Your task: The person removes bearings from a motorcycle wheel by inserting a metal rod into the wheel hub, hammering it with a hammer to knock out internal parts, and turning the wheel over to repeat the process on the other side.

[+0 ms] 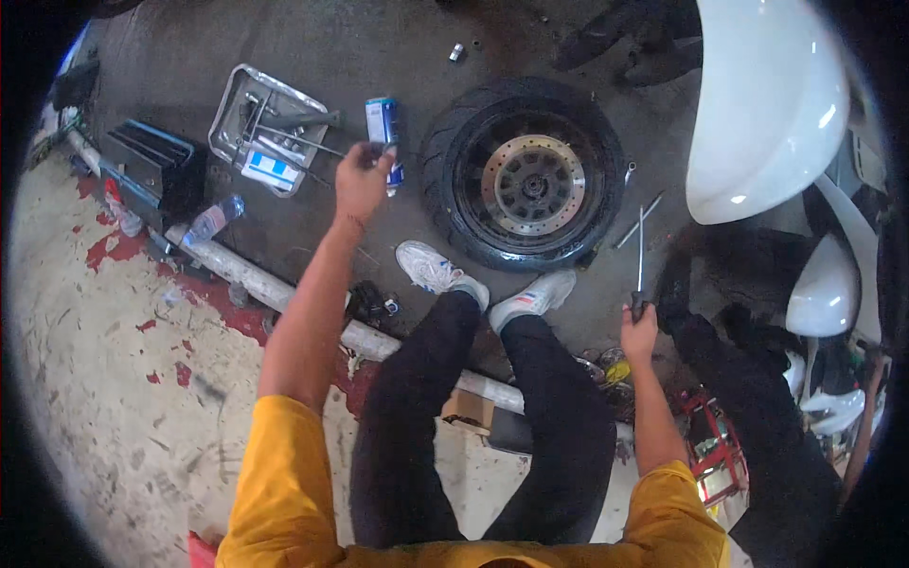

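Observation:
My left hand (361,180) reaches forward and grips a dark tool (386,150) by a blue and white spray can (384,133) that lies on the floor. My right hand (640,330) is closed around the black handle of a long screwdriver (640,256) whose shaft points up and away. Between the hands lies a scooter wheel (523,175) flat on the floor, black tyre with a silver brake disc. My legs in black trousers and my white shoes (434,268) stretch toward the wheel.
A metal tray (233,106) with tools stands at the back left, next to a dark toolbox (151,163) and a plastic bottle (212,220). White scooter body panels (767,104) fill the right. A pale pipe (246,275) runs across the floor. A red frame (710,445) sits low right.

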Motion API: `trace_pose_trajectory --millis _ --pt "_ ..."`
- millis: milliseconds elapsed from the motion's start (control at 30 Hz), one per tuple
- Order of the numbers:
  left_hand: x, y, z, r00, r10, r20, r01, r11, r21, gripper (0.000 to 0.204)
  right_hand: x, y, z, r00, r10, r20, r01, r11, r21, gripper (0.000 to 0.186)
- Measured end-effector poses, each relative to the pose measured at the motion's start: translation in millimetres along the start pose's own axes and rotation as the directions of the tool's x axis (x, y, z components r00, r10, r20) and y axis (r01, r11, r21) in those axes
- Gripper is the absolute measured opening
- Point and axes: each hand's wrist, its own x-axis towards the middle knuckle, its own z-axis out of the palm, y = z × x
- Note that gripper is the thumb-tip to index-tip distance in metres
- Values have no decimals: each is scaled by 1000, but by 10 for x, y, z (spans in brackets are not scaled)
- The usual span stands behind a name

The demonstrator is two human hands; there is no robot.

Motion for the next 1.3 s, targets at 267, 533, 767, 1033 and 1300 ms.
trace_pose_trajectory --millis 267,533,767,1033,1300 --pt "866 149 665 910 415 16 -382 820 426 31 272 865 660 997 20 -80 -22 1000 -23 54" --pt "1830 -291 1354 563 783 264 -801 439 407 28 290 1551 1763 950 121 -289 -142 988 -54 66" --pt "1602 -531 1195 580 751 317 -789 420 449 35 402 1197 2113 886 157 -437 -163 986 23 61" --pt "377 -1177 1096 952 276 132 -305 889 341 79 910 81 1640 996 71 -44 -30 788 615 49" --pt "399 -1315 1155 952 -61 299 50 998 43 100 1183 -162 1747 974 158 163 -222 517 827 96"
